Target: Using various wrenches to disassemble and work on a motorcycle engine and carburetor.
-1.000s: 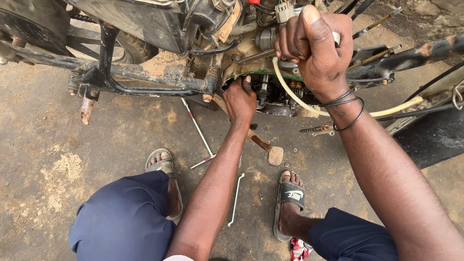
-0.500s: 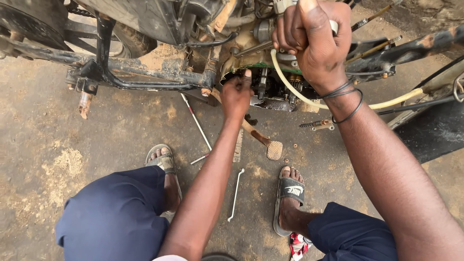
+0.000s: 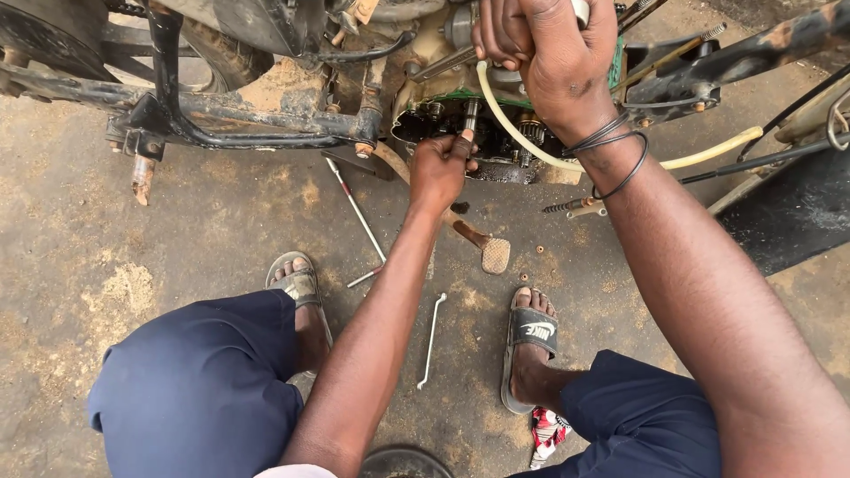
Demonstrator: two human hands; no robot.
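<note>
The rusty black steel motorcycle frame [image 3: 221,111] with its opened, oily engine case [image 3: 496,133] sits across the top of the view, and it looms larger and lower than a second ago: the head has leaned in, so the work is now closer under the eyes. The dirt-stained concrete floor [image 3: 106,257] shows less of itself at the sides.

The right hand [image 3: 553,62] stays high, clenched around a pale grip above the engine, black bands on its wrist; what exactly that grip belongs to is cut off by the frame edge. A pale yellow rubber hose [image 3: 708,150] curves out from beneath it.

The left hand [image 3: 443,168] has crept from the lower lip of the case up to its opening, fingers pinched on a small dark part by the exposed gears [image 3: 531,133]; it seems to be seating or turning it, though the piece is too small to identify.

On the floor, a long thin metal rod [image 3: 354,208] and a slim bent silver wrench [image 3: 431,341] lie untouched between the sandalled feet, and the kick-lever pedal [image 3: 494,255] is below the left wrist.
</note>
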